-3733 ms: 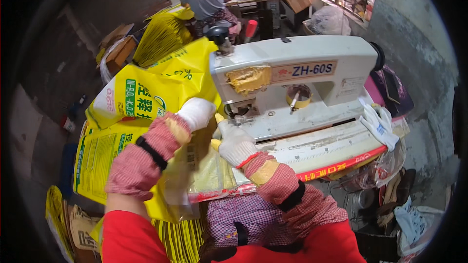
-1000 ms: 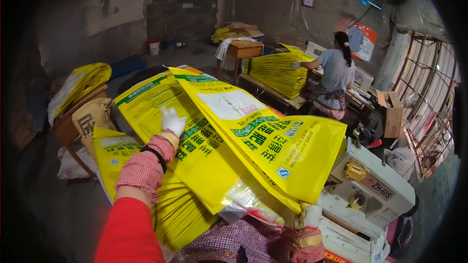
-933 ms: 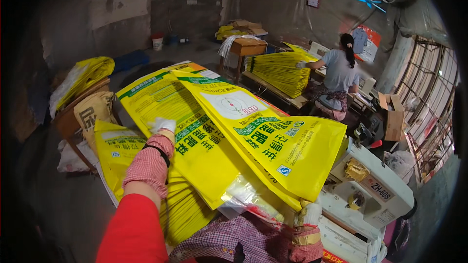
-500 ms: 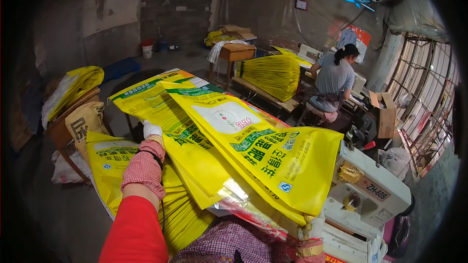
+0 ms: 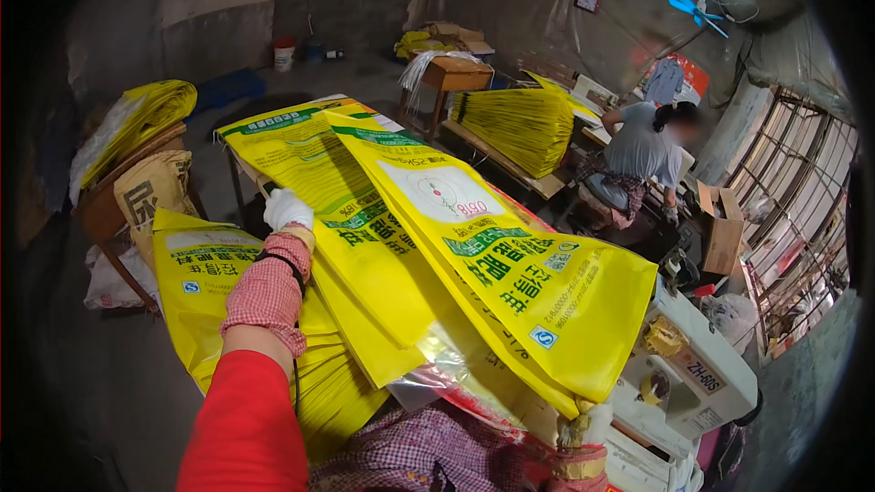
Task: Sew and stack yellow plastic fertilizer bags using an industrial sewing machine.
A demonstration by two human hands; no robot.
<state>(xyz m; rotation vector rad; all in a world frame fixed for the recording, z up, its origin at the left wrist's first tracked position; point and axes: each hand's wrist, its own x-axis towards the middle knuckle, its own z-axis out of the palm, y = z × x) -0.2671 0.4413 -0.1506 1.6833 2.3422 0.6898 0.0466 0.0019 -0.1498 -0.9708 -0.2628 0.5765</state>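
One yellow bag (image 5: pixel 510 264), glossy, with green print and a white panel, lies slantwise over lower bags (image 5: pixel 374 301) on the bench (image 5: pixel 485 413). Right hand (image 5: pixel 591 424) closed on its corner by the bench's near edge; left hand (image 5: pixel 289 210) at the lower bags' left edge, grip cannot be told.

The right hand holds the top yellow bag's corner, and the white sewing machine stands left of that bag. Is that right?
Not quite: the head view shows the white sewing machine to the right of the top yellow bag. The right hand does hold the bag's corner.
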